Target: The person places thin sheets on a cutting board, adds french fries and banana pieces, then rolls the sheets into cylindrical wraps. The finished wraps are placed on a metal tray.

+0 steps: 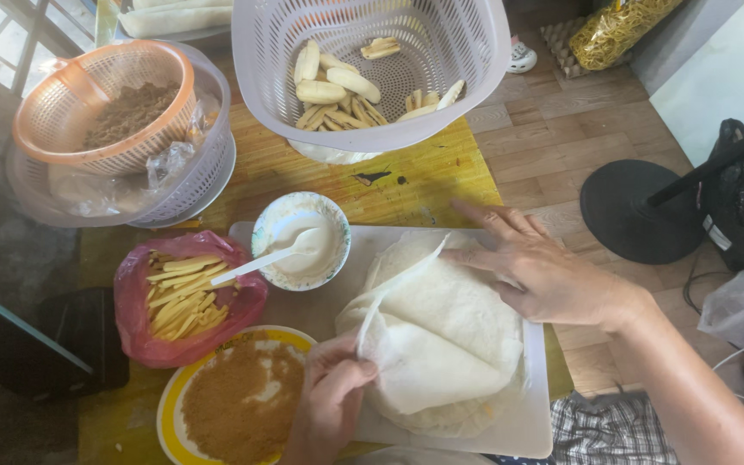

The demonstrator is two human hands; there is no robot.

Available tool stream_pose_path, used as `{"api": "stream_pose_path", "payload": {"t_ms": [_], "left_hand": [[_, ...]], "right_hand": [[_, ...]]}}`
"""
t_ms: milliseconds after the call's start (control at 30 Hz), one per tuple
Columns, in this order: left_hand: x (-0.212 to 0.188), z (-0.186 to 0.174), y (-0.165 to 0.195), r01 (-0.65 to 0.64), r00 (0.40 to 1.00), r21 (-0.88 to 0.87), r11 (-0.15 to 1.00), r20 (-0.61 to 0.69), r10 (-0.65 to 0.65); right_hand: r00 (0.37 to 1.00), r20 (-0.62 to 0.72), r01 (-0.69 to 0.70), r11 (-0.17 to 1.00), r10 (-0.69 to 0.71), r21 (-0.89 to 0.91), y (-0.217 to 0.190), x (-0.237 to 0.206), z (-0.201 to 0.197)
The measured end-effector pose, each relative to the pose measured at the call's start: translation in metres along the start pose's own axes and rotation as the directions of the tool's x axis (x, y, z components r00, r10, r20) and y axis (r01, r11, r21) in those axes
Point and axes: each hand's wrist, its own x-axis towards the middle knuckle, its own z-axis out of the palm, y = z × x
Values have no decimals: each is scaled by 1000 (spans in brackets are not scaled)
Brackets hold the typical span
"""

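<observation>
The stack of thin, round, white pastry wrappers [441,344] lay on a white rectangular cutting board [534,426], directly under both hands; the left hand [331,405], nearer the lifted edge, pinched the top sheet at its near-left rim, fingers closed on it. The right hand [544,271] rested open, fingers spread flat on the stack's far side; the peeled flap rose between them.

White wrappers [441,331] on a white board [531,430]; yellow-rimmed plate [170,418] of brown sugar [243,400]; red bag [131,331]; orange basket [101,99]; white colander [372,60]; yellow mat [424,176].
</observation>
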Motion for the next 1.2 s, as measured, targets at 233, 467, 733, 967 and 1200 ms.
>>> {"api": "stream_pose_path", "payload": {"t_ms": [233, 467, 733, 967, 1200], "left_hand": [[-9, -10, -11, -22, 1000, -122, 992, -25, 19], [-23, -14, 0, 10, 1000, -254, 967, 30, -3], [-62, -46, 32, 85, 995, -373, 924, 77, -61], [-89, -78, 48, 32, 1000, -321, 946, 9, -30], [-112, -82, 53, -36, 996, -312, 949, -84, 11]], "right_hand": [[958, -219, -155, 976, 186, 154, -62, -5, 46], [982, -184, 32, 945, 30, 325, -73, 14, 59], [994, -74, 83, 996, -80, 37, -82, 20, 64], [997, -26, 72, 997, -71, 38, -89, 21, 61], [997, -26, 66, 997, -67, -30, -92, 20, 63]]}}
